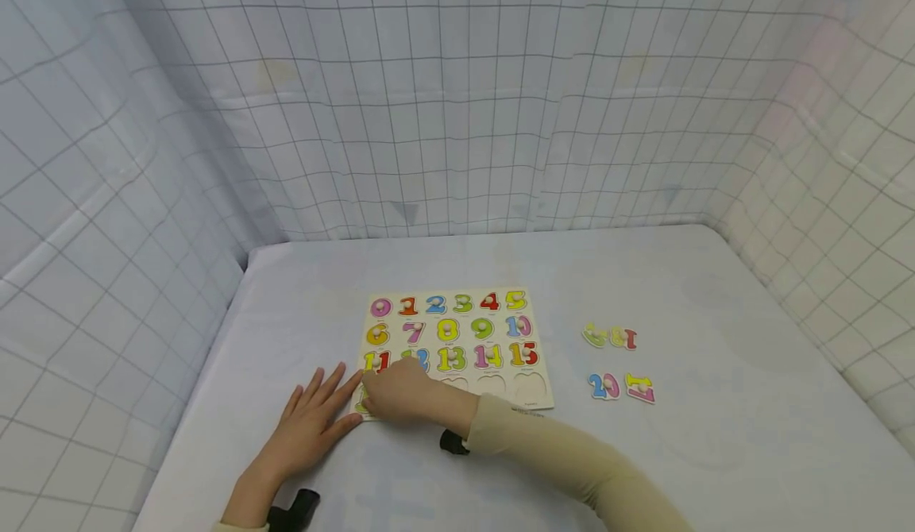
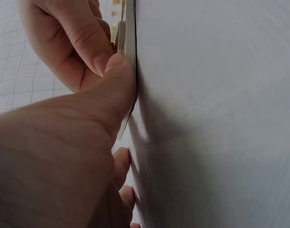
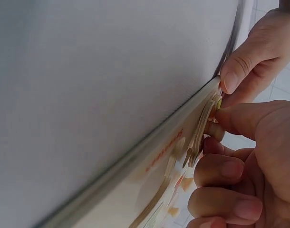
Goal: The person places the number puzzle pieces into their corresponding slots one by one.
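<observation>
A number puzzle board (image 1: 549,399) lies on the white table with knobbed number pieces in its upper three rows. My right hand (image 1: 403,389) reaches over the board's lower left corner, its thumb and fingers pinching a number puzzle piece (image 3: 201,130) there. That piece is mostly hidden under the hand in the head view; a bit of green shows. My left hand (image 1: 307,429) lies flat with fingers spread at the board's left edge. Its thumb (image 3: 230,80) touches the board's corner, close beside the right fingertips.
Right of the board lie loose pieces: a 20 (image 1: 604,387), a 17 (image 1: 640,389), a yellow and red piece (image 1: 623,337) and a green and yellow piece (image 1: 595,335). Bare recesses (image 1: 530,389) show in the bottom row. Grid-patterned curtains (image 1: 472,119) surround the table.
</observation>
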Available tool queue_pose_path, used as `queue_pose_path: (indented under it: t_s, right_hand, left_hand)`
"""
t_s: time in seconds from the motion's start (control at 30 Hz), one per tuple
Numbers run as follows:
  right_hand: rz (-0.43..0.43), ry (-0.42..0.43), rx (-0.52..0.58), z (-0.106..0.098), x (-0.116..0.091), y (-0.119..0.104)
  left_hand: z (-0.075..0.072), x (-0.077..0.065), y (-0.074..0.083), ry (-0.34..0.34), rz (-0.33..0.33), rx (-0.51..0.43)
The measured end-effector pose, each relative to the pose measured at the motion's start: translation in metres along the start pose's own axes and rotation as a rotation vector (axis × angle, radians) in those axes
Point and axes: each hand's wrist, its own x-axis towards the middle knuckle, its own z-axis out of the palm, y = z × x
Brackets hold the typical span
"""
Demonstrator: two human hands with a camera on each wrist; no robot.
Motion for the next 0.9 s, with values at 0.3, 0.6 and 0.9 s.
queue_pose_path:
  t_s: [0.3, 0.6, 0.9]
  right_hand:
    - [-0.011, -0.035, -0.022, 0.0007, 0.0041, -0.0018]
    - [-0.016, -0.028, 0.065, -0.0008, 0.006, 0.0053]
    - [-0.037, -0.029, 0.085, -0.0021, 0.0047, 0.0062]
  left_hand:
    - [0.0004, -0.0015, 0.0012, -0.005, -0.004, 0.007]
    - [0.0023, 0.0016, -0.0006, -0.017, -0.009, 0.018]
    - [-0.0004, 0.0012, 0.0001, -0.003, 0.002, 0.032]
